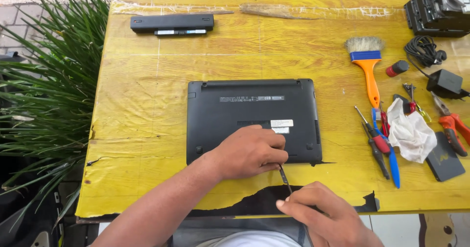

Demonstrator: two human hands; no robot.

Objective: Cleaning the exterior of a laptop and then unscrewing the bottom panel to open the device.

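A small black laptop (245, 110) lies upside down in the middle of the yellow table (147, 90). My left hand (247, 151) rests on its near edge, fingers curled and pressing down on the case. My right hand (323, 215) is near the table's front edge, pinching a thin dark pry tool (284, 177). The tool's tip points at the laptop's front seam, just under my left fingers.
A long black battery (172, 23) lies at the back left. To the right are an orange-handled brush (368, 63), screwdrivers (377, 139), a white cloth (411, 132), orange pliers (453, 127), a black charger with cable (440, 78) and a dark flat drive (444, 161). A green plant (49, 95) borders the left.
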